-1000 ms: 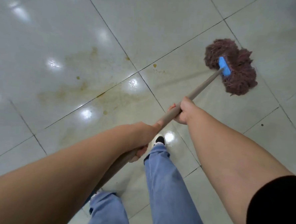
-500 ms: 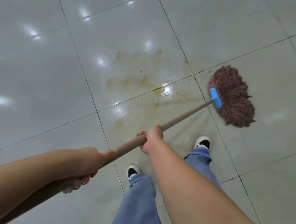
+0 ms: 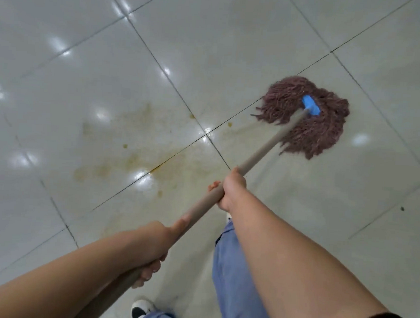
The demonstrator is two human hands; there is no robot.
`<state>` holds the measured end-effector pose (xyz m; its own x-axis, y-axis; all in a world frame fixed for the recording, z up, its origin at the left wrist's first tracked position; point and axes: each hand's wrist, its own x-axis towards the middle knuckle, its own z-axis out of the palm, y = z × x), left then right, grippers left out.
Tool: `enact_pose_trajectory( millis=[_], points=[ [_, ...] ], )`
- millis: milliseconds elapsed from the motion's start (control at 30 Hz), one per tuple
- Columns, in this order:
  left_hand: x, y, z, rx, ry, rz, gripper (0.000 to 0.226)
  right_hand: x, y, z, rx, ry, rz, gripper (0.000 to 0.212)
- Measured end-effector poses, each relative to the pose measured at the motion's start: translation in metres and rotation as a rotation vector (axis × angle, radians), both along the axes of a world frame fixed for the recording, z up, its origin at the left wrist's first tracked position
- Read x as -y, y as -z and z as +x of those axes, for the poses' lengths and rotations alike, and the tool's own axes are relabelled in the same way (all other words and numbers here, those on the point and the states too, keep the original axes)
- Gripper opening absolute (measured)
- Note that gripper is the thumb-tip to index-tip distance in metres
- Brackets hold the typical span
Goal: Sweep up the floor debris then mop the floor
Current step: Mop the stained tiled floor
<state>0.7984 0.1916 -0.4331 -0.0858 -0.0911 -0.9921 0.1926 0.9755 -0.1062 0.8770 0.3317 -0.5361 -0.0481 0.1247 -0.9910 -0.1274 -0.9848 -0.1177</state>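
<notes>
Both of your hands are wrapped round the mop handle (image 3: 263, 149): your right hand (image 3: 231, 188) holds it about midway, fingers curled under the pole, and your left hand (image 3: 149, 246) holds it lower down, near your body, thumb lying along the shaft. Each grip is closed firmly on the handle. The mop head (image 3: 307, 120) — reddish-brown strands under a blue clamp (image 3: 311, 105) — lies flat on the tiled floor (image 3: 54, 198), on the tile beyond the grout crossing, up and to the right of the yellowish stain (image 3: 130, 154). Half a second ago the mop head sat closer to your feet and your right hand was nearer the middle of the view; now the mop head is pushed further out, its strands spread on both sides of the clamp. Your jeans (image 3: 235, 283) and one black-and-white shoe (image 3: 140, 308) show at the bottom edge.
</notes>
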Motion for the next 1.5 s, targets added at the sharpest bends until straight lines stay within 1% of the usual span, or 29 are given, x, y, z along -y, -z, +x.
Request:
enact_pose_trajectory(
  millis=[33, 133, 233, 333, 433, 533, 667, 833, 933, 1033, 1133, 1200, 1267, 1400, 1500],
  points=[
    [-0.038, 0.008, 0.009, 0.025, 0.016, 0.014, 0.072, -0.032, 0.007, 0.010, 0.007, -0.024, 0.010, 0.041],
    [-0.136, 0.031, 0.034, 0.047, -0.006, 0.082, 0.072, -0.136, 0.024, 0.035, 0.130, -0.037, 0.109, 0.038],
    [-0.211, 0.045, 0.058, 0.087, -0.016, 0.112, 0.073, -0.204, 0.035, 0.056, 0.189, -0.080, 0.142, 0.037],
    [-0.255, 0.053, 0.069, 0.126, -0.063, 0.070, 0.072, -0.249, 0.039, 0.067, 0.194, -0.032, 0.166, 0.038],
    [-0.261, 0.056, 0.060, 0.132, -0.106, 0.070, 0.071, -0.252, 0.041, 0.058, 0.205, -0.053, 0.175, 0.041],
    [-0.224, 0.061, 0.031, 0.118, -0.048, 0.087, 0.071, -0.215, 0.040, 0.033, 0.201, -0.055, 0.147, 0.041],
    [-0.131, 0.059, -0.026, 0.095, -0.002, 0.101, 0.071, -0.127, 0.035, -0.018, 0.187, -0.082, 0.091, 0.043],
    [0.036, 0.028, -0.114, 0.038, 0.023, 0.099, 0.069, 0.038, 0.023, -0.099, 0.127, -0.128, 0.026, 0.045],
    [0.143, -0.003, -0.172, -0.009, 0.083, 0.071, 0.071, 0.150, 0.003, -0.155, 0.084, -0.122, -0.024, 0.045],
    [0.233, -0.044, -0.220, -0.012, 0.062, -0.038, 0.069, 0.250, -0.024, -0.204, 0.065, -0.138, -0.090, 0.046],
    [0.297, -0.071, -0.249, -0.030, 0.042, -0.122, 0.069, 0.318, -0.041, -0.236, 0.025, -0.140, -0.160, 0.048],
    [0.314, -0.076, -0.256, -0.032, 0.027, -0.130, 0.069, 0.336, -0.044, -0.243, 0.040, -0.139, -0.157, 0.047],
    [0.314, -0.074, -0.255, -0.017, 0.016, -0.127, 0.069, 0.335, -0.043, -0.242, 0.075, -0.156, -0.145, 0.046],
    [0.295, -0.063, -0.247, -0.020, 0.049, -0.128, 0.070, 0.315, -0.036, -0.234, 0.092, -0.150, -0.147, 0.046],
    [0.267, -0.055, -0.244, -0.038, 0.063, -0.124, 0.072, 0.287, -0.030, -0.230, 0.078, -0.157, -0.136, 0.041]
  ],
)
